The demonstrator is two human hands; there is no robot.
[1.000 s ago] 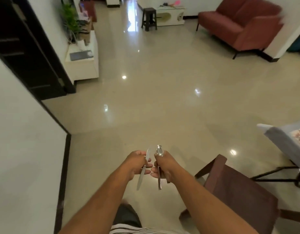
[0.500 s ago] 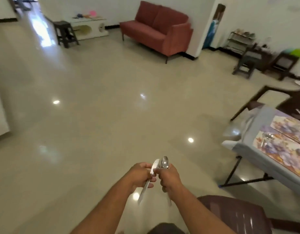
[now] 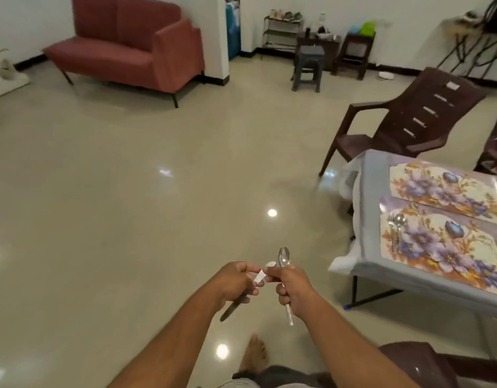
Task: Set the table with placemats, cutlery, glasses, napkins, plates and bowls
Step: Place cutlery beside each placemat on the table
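- Your left hand [image 3: 236, 281] grips a knife [image 3: 243, 296]; your right hand [image 3: 293, 284] grips a spoon [image 3: 283, 257], perhaps with a fork, sorted for laying.
- Table [image 3: 365, 191] at two o'clock: the far placemat [image 3: 437, 186] awaits cutlery.

Knife [image 3: 243, 295] left hand [image 3: 236, 284], spoon [image 3: 284, 273] right hand [image 3: 293, 288]

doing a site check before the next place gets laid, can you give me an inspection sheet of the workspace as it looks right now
surface: grey-covered table at right, on a glossy tiled floor.
job's things: two floral placemats; near placemat carries cutlery at its left end; far placemat shows none.
clutter: nothing seen on the visible part of the table.
hands: left hand grips a knife; right hand grips a spoon, bowl up.
cables: nothing seen.
surroundings: brown plastic chair behind the table, red sofa, grey stool, shelf rack.
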